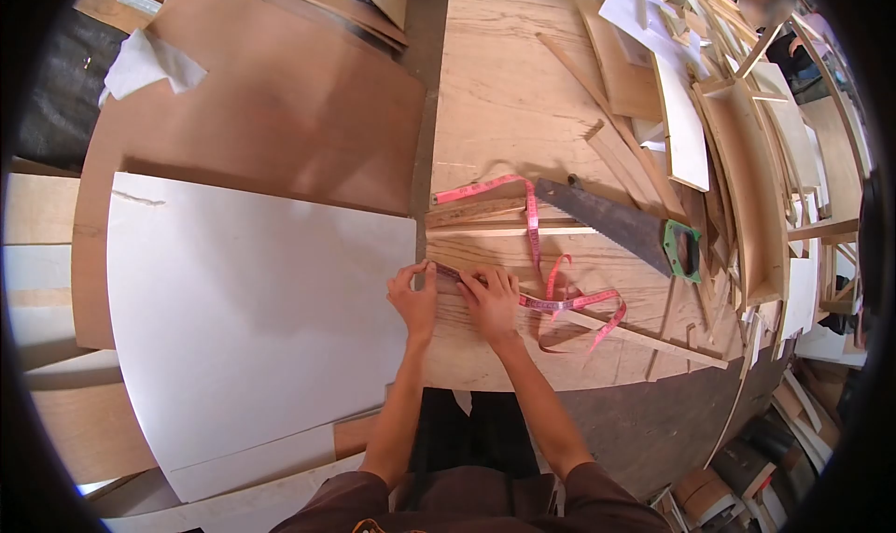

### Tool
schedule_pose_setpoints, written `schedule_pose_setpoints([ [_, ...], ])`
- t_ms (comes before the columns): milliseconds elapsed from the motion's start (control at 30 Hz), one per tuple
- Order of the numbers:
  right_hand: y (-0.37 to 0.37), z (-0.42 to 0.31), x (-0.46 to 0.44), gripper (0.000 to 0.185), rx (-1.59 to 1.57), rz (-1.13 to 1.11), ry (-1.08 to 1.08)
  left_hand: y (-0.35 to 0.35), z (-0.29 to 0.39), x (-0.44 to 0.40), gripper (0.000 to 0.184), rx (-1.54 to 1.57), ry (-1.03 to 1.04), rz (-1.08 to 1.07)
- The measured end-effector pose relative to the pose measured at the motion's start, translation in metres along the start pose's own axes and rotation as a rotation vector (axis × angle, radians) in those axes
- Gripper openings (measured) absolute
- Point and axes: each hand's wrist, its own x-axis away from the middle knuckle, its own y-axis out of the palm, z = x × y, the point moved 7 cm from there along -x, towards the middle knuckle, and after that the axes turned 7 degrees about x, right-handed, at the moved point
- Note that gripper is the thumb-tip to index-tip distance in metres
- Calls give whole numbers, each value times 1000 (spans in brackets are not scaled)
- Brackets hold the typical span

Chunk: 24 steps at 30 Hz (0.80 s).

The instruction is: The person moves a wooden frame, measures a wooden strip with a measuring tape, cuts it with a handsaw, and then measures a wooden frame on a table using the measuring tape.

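Note:
A pink measuring tape (533, 216) snakes over the plywood table, one part lying loose in loops to the right of my hands. My left hand (413, 295) pinches the tape near the table's left edge. A short way to the right, my right hand (492, 301) presses its fingers on the same stretch, which runs between the two hands. Along that stretch lies a thin wooden strip (653, 340), partly covered by my right hand and the tape. Just beyond my hands are more wooden strips (518, 229) and a handsaw (616, 220) with a green-edged handle.
To the left lie a large white board (261, 281) and a brown board (280, 94), with a white cloth (149, 64) at the far corner. A gap separates them from the plywood table (495, 85). Wood offcuts and a long wooden trough (747, 188) crowd the right side.

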Motion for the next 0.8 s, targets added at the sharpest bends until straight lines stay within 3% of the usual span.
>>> schedule_pose_setpoints([
  [267, -35, 29, 22, 24, 90, 15, -36, 2, -3, -4, 17, -18, -36, -98],
  [533, -69, 73, 56, 42, 246, -105, -57, 2, 2, -2, 18, -11, -7, -88],
  [633, -83, 88, 63, 45, 227, -45, -35, 2, 6, -3, 17, 1, 25, -85],
  [800, -105, 101, 73, 36, 254, -84, -77, 1, 9, 0, 15, 14, -8, -73],
])
